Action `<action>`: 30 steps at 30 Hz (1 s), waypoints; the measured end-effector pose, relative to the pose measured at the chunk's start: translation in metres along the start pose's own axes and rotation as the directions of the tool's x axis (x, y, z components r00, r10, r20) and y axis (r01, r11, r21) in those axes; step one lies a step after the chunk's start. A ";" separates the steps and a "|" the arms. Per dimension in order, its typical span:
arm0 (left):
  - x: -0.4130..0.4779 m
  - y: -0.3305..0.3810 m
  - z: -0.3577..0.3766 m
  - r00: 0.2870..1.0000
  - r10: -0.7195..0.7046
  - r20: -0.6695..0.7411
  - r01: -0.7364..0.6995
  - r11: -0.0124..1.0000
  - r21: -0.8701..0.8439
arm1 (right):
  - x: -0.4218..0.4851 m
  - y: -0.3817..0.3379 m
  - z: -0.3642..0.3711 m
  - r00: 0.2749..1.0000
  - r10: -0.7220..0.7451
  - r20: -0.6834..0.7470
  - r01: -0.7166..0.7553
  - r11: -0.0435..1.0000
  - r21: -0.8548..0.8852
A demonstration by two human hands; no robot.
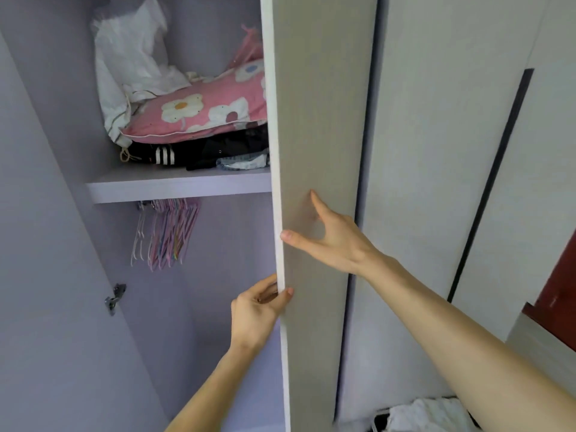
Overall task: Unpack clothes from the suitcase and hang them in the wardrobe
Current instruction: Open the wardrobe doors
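The wardrobe stands open in front of me, its pale grey door [314, 120] swung towards me edge-on. My left hand [258, 310] grips the door's white front edge, fingers curled behind it and thumb on the outer face. Higher up, my right hand [330, 235] lies flat on the outer face with straight fingers, its thumb at the edge. Inside, a bunch of empty pastel hangers [168, 232] hangs under the shelf [174, 185]. White clothes [427, 414] lie at the bottom right, in what looks like the dark suitcase [378, 420], mostly out of view.
On the shelf lie a pink flowered pillow [202, 110], a white bag [131, 63] and folded dark clothes [199, 151]. A metal hinge [114, 299] sits on the left inner wall. Closed wardrobe doors [436, 151] fill the right. A red-brown piece of furniture [558, 291] shows at the right edge.
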State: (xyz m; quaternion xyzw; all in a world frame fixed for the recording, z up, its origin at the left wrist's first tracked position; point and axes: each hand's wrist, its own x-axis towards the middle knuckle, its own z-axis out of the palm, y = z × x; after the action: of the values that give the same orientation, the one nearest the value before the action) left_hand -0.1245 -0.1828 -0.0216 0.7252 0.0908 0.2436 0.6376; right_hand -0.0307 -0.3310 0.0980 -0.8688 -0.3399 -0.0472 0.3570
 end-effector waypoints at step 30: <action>-0.049 -0.003 0.219 0.826 0.204 0.526 -0.492 0.716 0.495 | -0.171 0.142 -0.087 0.853 0.244 -0.462 -0.287 0.958 -0.024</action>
State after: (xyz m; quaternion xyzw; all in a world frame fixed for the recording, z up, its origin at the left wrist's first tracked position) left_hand -0.0635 -0.3969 -0.0515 0.9301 -0.1221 0.1514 0.3116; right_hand -0.0588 -0.5560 0.0231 -0.8875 -0.1213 -0.2150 0.3892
